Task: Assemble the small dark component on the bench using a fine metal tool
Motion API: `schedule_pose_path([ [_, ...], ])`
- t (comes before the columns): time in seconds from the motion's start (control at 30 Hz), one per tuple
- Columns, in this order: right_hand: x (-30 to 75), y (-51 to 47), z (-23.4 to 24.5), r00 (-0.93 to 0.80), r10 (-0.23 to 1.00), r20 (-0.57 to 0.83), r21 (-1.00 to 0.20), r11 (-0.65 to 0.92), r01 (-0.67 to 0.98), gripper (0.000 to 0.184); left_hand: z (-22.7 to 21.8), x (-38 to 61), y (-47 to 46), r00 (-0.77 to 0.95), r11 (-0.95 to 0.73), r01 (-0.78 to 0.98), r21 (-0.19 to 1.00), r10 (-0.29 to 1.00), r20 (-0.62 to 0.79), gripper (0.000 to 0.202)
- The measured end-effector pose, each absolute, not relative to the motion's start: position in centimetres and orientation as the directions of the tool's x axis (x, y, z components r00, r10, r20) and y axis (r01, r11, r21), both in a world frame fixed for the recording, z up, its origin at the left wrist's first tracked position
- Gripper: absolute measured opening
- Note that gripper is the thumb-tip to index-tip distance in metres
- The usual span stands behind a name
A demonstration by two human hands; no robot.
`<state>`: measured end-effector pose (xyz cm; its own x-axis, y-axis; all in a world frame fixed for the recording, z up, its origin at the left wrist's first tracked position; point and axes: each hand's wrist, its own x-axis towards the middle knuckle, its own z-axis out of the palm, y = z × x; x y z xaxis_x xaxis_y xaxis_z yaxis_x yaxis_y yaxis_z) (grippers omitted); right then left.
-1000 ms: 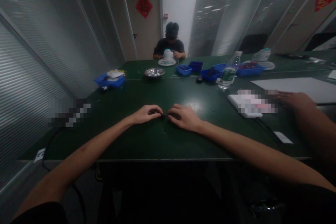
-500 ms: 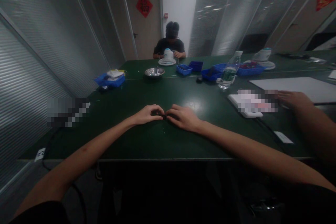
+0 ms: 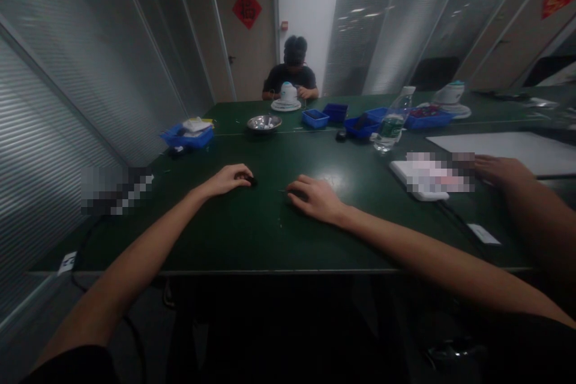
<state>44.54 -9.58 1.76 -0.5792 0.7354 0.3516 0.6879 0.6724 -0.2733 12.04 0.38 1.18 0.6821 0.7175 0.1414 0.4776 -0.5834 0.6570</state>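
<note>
My left hand point(image 3: 227, 180) is closed, thumb and fingers pinching a small black piece point(image 3: 252, 181) just over the green table point(image 3: 270, 240). What kind of piece it is I cannot make out. To its right, my right hand point(image 3: 315, 198) rests low at the table with curled fingers. A thin, pale, pin-like sliver point(image 3: 282, 191) sticks out to the left from its fingertips, too small to name. A clear gap lies between the two hands.
A metal bowl point(image 3: 264, 124) with small parts, blue trays point(image 3: 315, 119), a plastic bottle point(image 3: 390, 126) and a blue bin point(image 3: 189, 137) stand farther back. At right, another person's hand point(image 3: 504, 171) is beside a white device point(image 3: 398, 171). A person point(image 3: 290, 75) sits opposite.
The hands were together at the fingertips. My left hand has moved left and slightly away from me with the black piece; my right hand has stayed nearly in place.
</note>
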Motion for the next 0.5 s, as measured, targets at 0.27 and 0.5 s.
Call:
schedule_pose_path([
  [0.27,44.6,-9.5,1.6,-0.588,0.725,0.36,-0.266,0.684,0.68,0.029,-0.1,-1.9,5.8,0.113,-0.196,0.845,0.497,0.975,0.193,0.048],
  [0.5,44.6,-9.5,1.6,-0.587,0.73,0.351,-0.268,0.679,0.684,0.028,0.0,-6.7,6.7,-0.178,0.113,0.856,0.504,0.98,0.083,0.045],
])
